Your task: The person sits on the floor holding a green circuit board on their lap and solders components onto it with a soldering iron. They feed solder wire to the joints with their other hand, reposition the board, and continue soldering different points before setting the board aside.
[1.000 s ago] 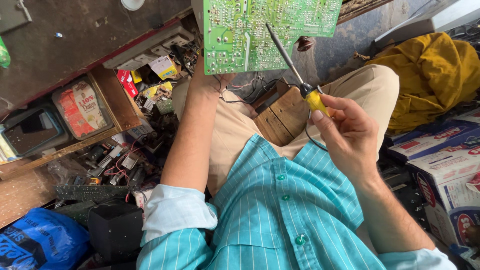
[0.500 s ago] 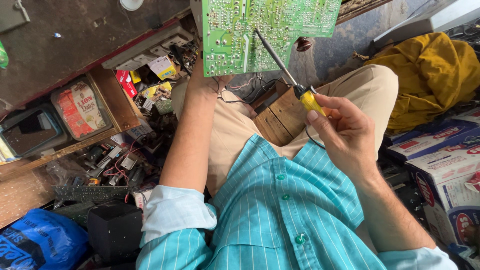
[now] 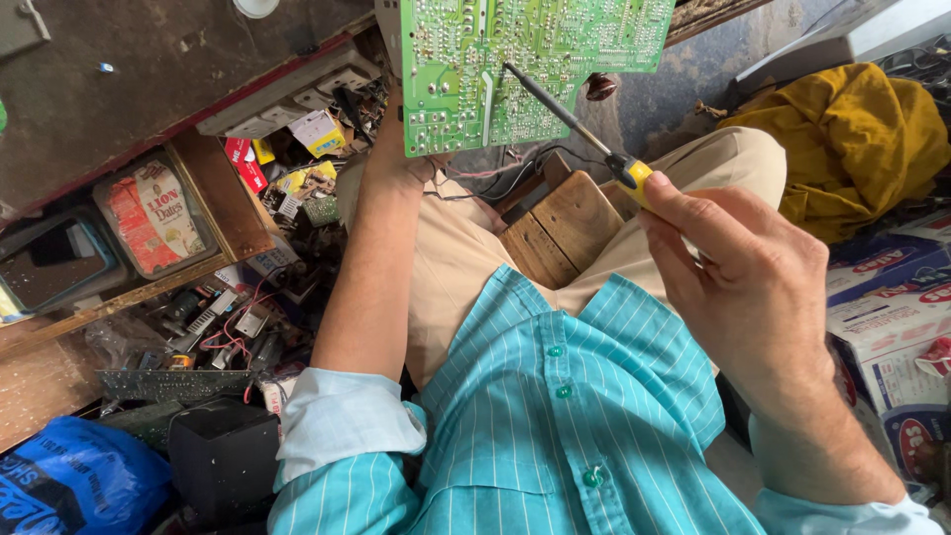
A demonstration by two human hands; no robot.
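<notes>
1. Head view: the left hand (image 3: pixel 401 159) grips the lower left corner of a green printed circuit board (image 3: pixel 525 64), solder side facing the camera, held up above the lap; its fingers are mostly hidden behind the board.
2. The right hand (image 3: pixel 748 287) pinches the yellow-and-black handle of a soldering iron (image 3: pixel 575 124) between thumb and fingers, its dark metal tip touching the board's middle.
3. Below the board a brown wooden block (image 3: pixel 560 228) rests between the beige-trousered legs.
4. To the left, an open wooden drawer (image 3: pixel 213 193) holds a red-and-white packet (image 3: pixel 154 218); loose electronic parts lie just beside it. A mustard-yellow cloth (image 3: pixel 852 139) lies at far right.
</notes>
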